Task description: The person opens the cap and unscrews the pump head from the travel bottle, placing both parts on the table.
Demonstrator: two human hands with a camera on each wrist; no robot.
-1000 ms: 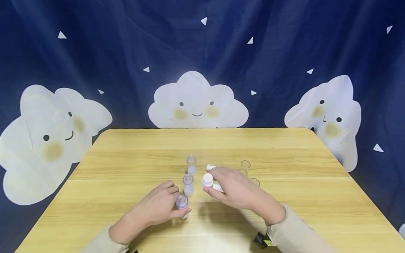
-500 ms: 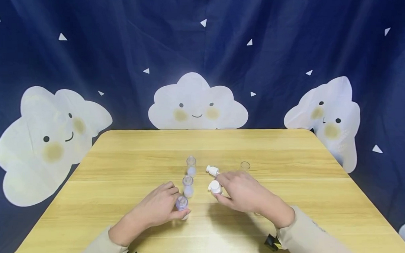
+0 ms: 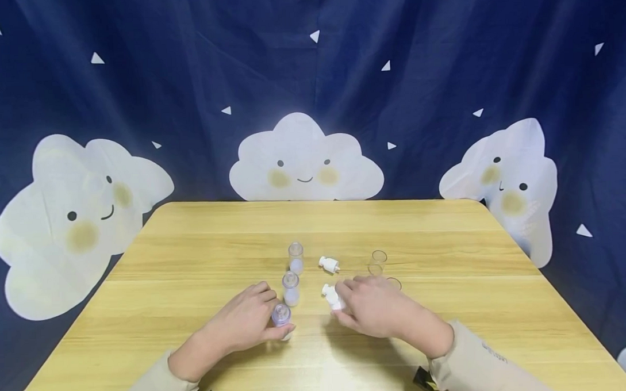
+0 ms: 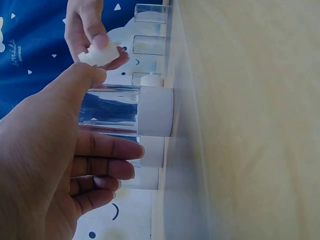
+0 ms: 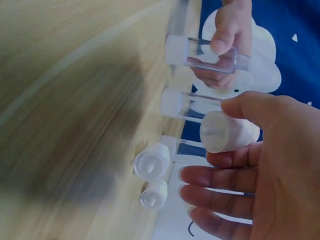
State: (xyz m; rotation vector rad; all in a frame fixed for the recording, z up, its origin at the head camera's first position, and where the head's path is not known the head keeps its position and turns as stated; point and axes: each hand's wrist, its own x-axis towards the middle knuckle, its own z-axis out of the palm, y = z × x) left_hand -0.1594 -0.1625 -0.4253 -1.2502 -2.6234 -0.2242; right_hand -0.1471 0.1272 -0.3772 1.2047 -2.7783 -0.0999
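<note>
Three clear bottles with white bases stand in a row. My left hand grips the nearest bottle between thumb and fingers; it stays upright. Behind it are the middle bottle and the far bottle. My right hand pinches a white cap-like piece between thumb and index finger, its hollow end showing in the right wrist view. The other right fingers extend below it. Two white pump heads lie on the table, a far one and a nearer one, partly behind my right hand.
Clear cylindrical covers stand right of the pump heads, one cover farther back and another cover partly hidden by my right hand. The wooden table reaches back to a blue curtain with cloud prints.
My right hand has moved right and a little nearer with the white piece, which the hand now hides in the head view. The left hand keeps its place on the bottle.
</note>
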